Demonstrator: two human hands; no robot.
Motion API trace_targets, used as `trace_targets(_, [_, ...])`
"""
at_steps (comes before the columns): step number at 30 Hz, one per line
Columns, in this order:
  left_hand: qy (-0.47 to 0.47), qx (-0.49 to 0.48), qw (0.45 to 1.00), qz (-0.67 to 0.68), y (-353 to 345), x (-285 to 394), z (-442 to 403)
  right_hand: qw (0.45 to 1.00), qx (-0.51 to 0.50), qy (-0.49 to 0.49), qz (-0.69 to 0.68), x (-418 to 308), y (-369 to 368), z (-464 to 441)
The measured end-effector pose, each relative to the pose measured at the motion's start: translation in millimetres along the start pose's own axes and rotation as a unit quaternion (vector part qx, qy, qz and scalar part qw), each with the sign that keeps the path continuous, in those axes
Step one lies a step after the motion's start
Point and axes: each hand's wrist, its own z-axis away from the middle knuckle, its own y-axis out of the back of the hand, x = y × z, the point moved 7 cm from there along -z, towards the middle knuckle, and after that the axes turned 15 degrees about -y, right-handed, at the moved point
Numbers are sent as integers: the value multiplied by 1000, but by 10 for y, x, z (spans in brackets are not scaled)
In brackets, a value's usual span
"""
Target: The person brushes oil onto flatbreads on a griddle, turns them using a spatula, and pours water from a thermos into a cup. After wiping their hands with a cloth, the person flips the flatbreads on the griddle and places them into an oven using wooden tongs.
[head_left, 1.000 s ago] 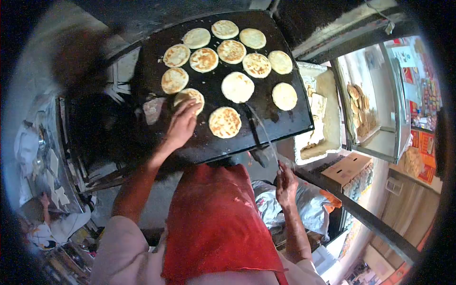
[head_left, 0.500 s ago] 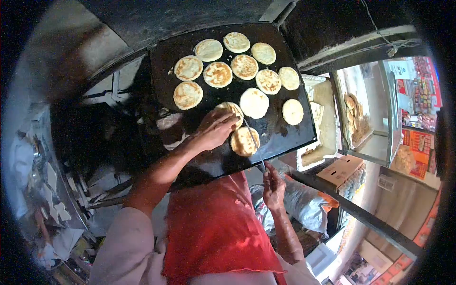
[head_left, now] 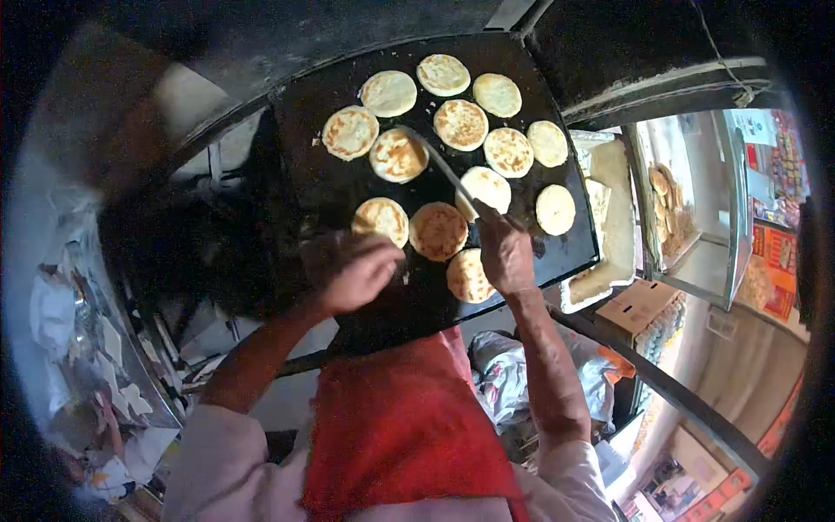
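Observation:
My right hand (head_left: 507, 259) is closed round a long, thin metal spatula (head_left: 454, 178) and hangs over the griddle's near right part. Its blade slants up and left, crossing a pale flatbread (head_left: 487, 191), with the tip by the upper edge of a browned flatbread (head_left: 399, 157). My left hand (head_left: 358, 277) is blurred, its fingers loosely apart with nothing visible in them. It is just below a spotted flatbread (head_left: 380, 219). Beside that one lies an evenly brown flatbread (head_left: 437, 231). Another spotted flatbread (head_left: 466, 277) sits near the front edge, partly behind my right hand.
Several more flatbreads (head_left: 350, 132) are spread over the dark griddle (head_left: 304, 191). Along its right side stands a pale trough (head_left: 619, 204), then a glass case (head_left: 696, 261) with stacked breads (head_left: 665, 200). A cardboard box (head_left: 639, 304) and plastic bags (head_left: 504, 365) are below right.
The flatbread under my left hand now shows a brown face. A left-side flatbread sits nearer me and further right. My right hand and spatula have moved up over the griddle; my left hand has withdrawn leftward.

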Motion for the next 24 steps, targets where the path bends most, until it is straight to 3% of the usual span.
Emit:
trace_targets(1, [49,126,988,72,101,-182,77,999,-10,42,7,-114,1,78])
trace_targets(2, [148,169,964,141,272,-272,14,996,-18,84,13,-215,-7,170])
trace_targets(3, [214,159,963,37,515,-408,-78,989,-122,-38,75,22,-272,248])
trace_targets(5, [162,241,951,-110,869,-820,-91,997,-66,37,3,-373,-122,312])
trace_targets(7, [272,216,932,-107,1025,-1147,-69,997,-69,15,12,-447,-71,331])
trace_targets(9, [226,186,949,-114,1011,-1377,-140,984,-4,-92,-149,-349,124,402])
trace_targets(10, [228,186,949,-114,1045,-1319,-222,966,-17,-158,-202,-107,72,529])
trace_targets(11, [238,99,935,-245,1082,-1141,-419,977,23,-127,-172,-243,270,570])
trace_targets(12, [241,9,898,-369,1070,-1008,-582,970,-11,-153,-189,-166,247,682])
trace_targets(13, [241,6,899,-365,1030,-979,-672,961,-44,-183,-204,-91,221,831])
trace_targets(15, [211,27,904,-370,988,-931,-863,967,-82,-160,-181,-246,316,1043])
trace_targets(17, [217,-15,899,-379,943,-969,-905,959,-125,-177,-180,-235,355,1215])
trace_targets(19, [235,-11,903,-360,1000,-1028,-820,967,-214,-45,-129,-431,325,1365])
trace_targets(20, [231,-16,904,-360,1062,-1092,-730,960,-231,-49,-154,-401,264,1443])
trace_targets(24, [285,-12,888,-360,1331,-1172,-403,973,-223,-27,-55,-196,-12,1528])
